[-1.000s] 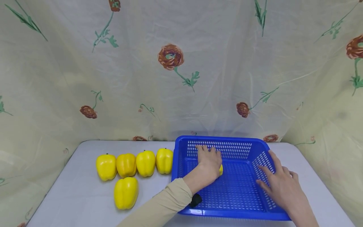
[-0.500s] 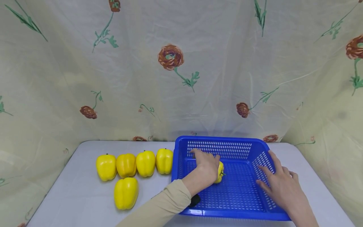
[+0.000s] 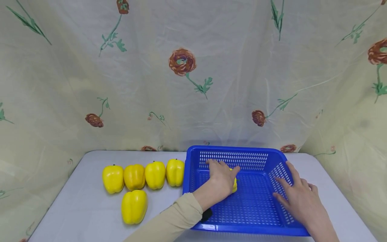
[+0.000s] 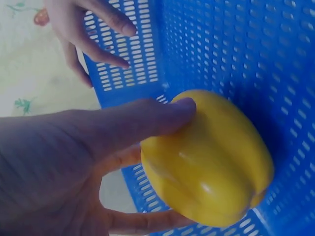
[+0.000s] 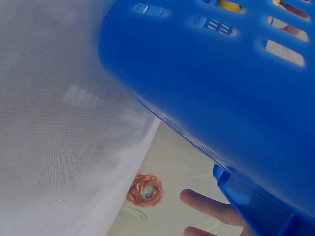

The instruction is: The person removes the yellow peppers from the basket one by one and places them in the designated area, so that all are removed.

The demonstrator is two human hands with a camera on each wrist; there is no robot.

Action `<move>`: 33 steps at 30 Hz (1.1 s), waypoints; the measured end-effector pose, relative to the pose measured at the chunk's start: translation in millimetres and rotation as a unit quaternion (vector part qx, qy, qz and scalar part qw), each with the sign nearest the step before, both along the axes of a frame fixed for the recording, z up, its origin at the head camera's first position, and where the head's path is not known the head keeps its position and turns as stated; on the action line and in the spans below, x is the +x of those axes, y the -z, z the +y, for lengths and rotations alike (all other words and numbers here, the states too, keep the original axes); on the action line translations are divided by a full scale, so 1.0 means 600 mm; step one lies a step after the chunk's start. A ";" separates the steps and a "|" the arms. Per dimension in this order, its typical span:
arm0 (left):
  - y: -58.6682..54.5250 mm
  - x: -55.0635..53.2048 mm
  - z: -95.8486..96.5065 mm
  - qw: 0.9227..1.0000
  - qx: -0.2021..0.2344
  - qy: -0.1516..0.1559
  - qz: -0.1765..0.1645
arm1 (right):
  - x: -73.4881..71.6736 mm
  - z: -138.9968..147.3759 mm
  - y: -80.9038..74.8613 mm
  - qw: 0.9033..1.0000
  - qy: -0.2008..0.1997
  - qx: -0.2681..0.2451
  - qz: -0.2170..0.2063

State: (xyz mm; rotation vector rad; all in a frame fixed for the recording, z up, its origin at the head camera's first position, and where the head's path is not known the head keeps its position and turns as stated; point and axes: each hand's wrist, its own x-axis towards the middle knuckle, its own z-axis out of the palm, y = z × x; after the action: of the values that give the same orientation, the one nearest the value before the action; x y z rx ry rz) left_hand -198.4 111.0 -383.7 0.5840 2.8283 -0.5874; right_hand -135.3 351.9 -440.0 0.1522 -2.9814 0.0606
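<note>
Inside the blue plastic basket (image 3: pixel 245 201), my left hand (image 3: pixel 220 178) holds a yellow bell pepper (image 4: pixel 211 162). In the left wrist view the thumb lies across the pepper's near side, and other fingers reach round beneath it. The head view shows only a sliver of that pepper past the hand. My right hand (image 3: pixel 302 198) straddles the basket's right rim: thumb and forefinger over the inner wall, other fingers outside. Fingertips (image 5: pixel 202 201) stick out past the rim in the right wrist view.
Several yellow bell peppers (image 3: pixel 134 176) form a row left of the basket, with one more pepper (image 3: pixel 134 206) in front of them. The white table (image 3: pixel 75 215) ends against a flowered curtain (image 3: pixel 226 84). A black object (image 3: pixel 207 214) shows beside my left sleeve.
The pepper under my left hand has turned; its stem showed half a second ago and is mostly hidden now. The left thumb has come over it. My right hand has stayed put.
</note>
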 end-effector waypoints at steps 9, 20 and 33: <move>-0.006 0.006 -0.015 0.997 0.051 0.041 0.032 | 0.001 0.000 -0.001 1.000 -0.003 0.001 0.008; -0.015 0.007 -0.032 0.994 0.071 0.059 0.058 | 0.001 0.001 0.001 1.000 -0.004 0.000 0.003; -0.052 0.029 -0.071 0.975 0.160 0.101 0.114 | 0.000 -0.001 -0.001 1.000 -0.002 0.002 -0.001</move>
State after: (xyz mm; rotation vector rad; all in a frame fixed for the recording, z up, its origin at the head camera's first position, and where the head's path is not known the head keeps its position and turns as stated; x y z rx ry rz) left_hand -181.2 68.4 -352.6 0.9237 3.1305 -0.2382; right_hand -135.0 351.2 -439.4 0.1589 -2.9836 0.0548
